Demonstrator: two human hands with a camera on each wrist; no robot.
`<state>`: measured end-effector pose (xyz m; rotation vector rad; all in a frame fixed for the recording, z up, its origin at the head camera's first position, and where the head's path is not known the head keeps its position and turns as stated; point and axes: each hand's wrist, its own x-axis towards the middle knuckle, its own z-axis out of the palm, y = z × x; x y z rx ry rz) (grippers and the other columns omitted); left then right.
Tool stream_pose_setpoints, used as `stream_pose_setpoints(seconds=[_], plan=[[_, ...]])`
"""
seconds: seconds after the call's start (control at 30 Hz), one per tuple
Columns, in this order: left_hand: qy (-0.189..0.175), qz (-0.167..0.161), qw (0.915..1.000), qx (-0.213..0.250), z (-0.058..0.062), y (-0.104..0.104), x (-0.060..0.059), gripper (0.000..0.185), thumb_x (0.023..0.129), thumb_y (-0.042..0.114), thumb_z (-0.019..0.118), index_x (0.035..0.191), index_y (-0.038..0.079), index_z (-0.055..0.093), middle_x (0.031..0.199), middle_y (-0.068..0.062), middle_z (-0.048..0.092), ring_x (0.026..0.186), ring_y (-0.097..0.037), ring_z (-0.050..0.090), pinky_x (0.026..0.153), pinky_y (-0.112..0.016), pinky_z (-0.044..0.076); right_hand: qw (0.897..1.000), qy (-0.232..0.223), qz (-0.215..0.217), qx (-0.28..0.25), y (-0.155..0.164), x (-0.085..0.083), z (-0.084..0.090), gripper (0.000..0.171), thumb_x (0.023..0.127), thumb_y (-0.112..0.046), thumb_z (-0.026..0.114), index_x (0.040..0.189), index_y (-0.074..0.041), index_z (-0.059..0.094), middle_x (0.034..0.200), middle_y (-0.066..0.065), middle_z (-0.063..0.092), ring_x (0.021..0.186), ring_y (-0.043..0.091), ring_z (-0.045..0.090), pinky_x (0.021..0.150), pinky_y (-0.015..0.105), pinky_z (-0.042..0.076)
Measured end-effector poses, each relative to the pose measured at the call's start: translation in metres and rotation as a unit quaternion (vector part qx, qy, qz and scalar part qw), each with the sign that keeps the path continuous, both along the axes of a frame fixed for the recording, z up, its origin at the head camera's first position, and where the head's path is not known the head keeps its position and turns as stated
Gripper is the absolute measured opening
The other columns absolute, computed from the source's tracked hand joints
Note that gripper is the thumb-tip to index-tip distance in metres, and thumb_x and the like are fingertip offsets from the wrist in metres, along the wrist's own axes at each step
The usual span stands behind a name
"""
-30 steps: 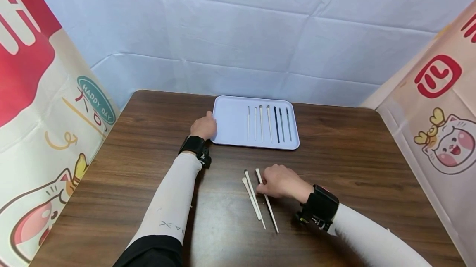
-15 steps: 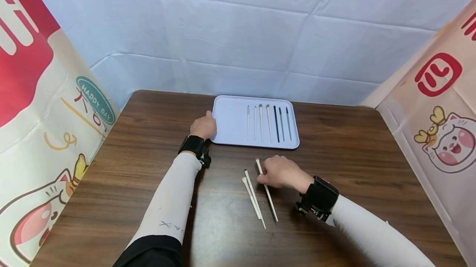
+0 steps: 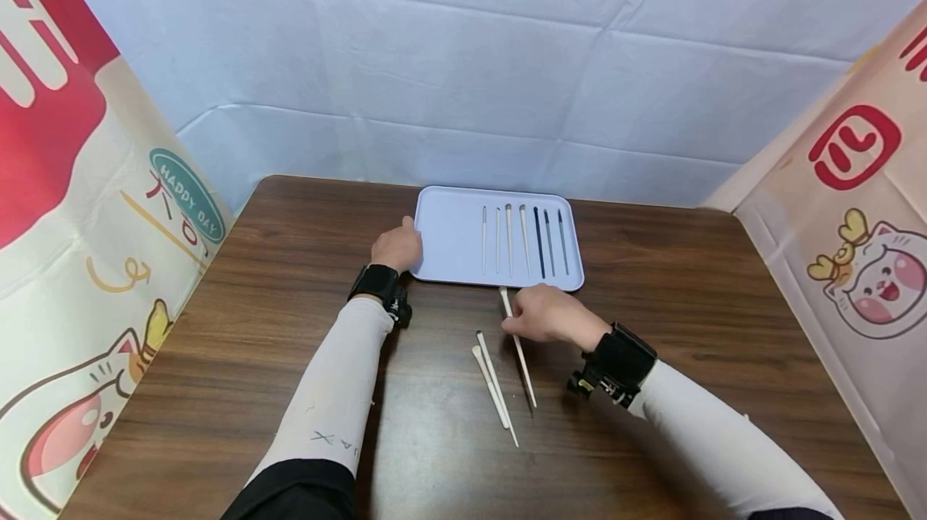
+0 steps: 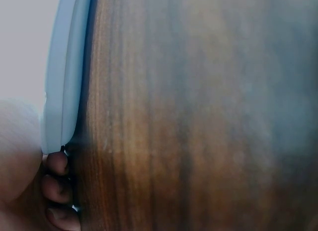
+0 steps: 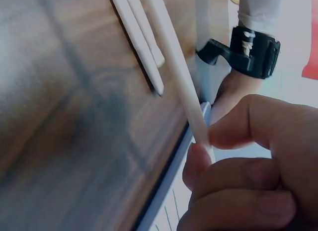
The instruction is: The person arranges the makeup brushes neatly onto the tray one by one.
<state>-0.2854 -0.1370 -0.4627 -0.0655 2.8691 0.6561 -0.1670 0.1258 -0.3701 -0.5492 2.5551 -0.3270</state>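
The right hand (image 3: 548, 315) pinched a long white plastic stick (image 3: 518, 348) near its upper end, thumb and fingertips closed round it; the stick's long axis ran toward the pale blue rectangular tray (image 3: 449, 230), its far tip just short of the near rim; the left hand (image 3: 397, 247) gripped the tray's left edge; two more white sticks (image 3: 493, 382) lay just left on the brown wooden table (image 3: 253, 327)

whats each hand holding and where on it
The right hand pinches a white stick near its upper end. The left hand grips the left edge of the tray.
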Motion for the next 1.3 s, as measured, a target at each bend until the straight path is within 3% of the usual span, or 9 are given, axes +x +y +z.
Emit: stream_pose_setpoints(seconds=[0.23, 0.8, 1.3], plan=[[0.001, 0.000, 1.0000, -0.002, 0.000, 0.000, 0.000, 0.042, 0.110, 0.030, 0.034, 0.141, 0.002, 0.040, 0.114, -0.023, 0.065, 0.093, -0.039, 0.062, 0.084, -0.049, 0.050, 1.000, -0.003, 0.004, -0.003, -0.003, -0.017, 0.004, 0.048, 0.095, -0.030, 0.060, 0.053, -0.021, 0.037, 0.053, -0.008, 0.026, 0.050, 0.011, 0.023, 0.054, 0.028, 0.026], [-0.001, 0.007, 1.0000, 0.004, -0.001, 0.002, 0.001, 0.038, 0.111, 0.030, 0.033, 0.136, 0.003, 0.041, 0.112, -0.022, 0.064, 0.093, -0.038, 0.060, 0.084, -0.049, 0.049, 1.000, -0.020, -0.022, 0.007, -0.015, -0.048, 0.005, 0.046, 0.097, -0.032, 0.060, 0.057, -0.019, 0.042, 0.055, -0.006, 0.034, 0.052, 0.012, 0.032, 0.053, 0.029, 0.031], [-0.004, 0.001, 1.0000, -0.003, 0.004, 0.001, 0.004, 0.039, 0.111, 0.030, 0.033, 0.138, 0.003, 0.040, 0.112, -0.022, 0.064, 0.094, -0.037, 0.061, 0.084, -0.048, 0.049, 0.999, -0.028, -0.030, 0.009, -0.028, -0.076, 0.002, 0.048, 0.097, -0.031, 0.055, 0.054, -0.019, 0.037, 0.051, -0.006, 0.031, 0.047, 0.012, 0.028, 0.054, 0.030, 0.032]])
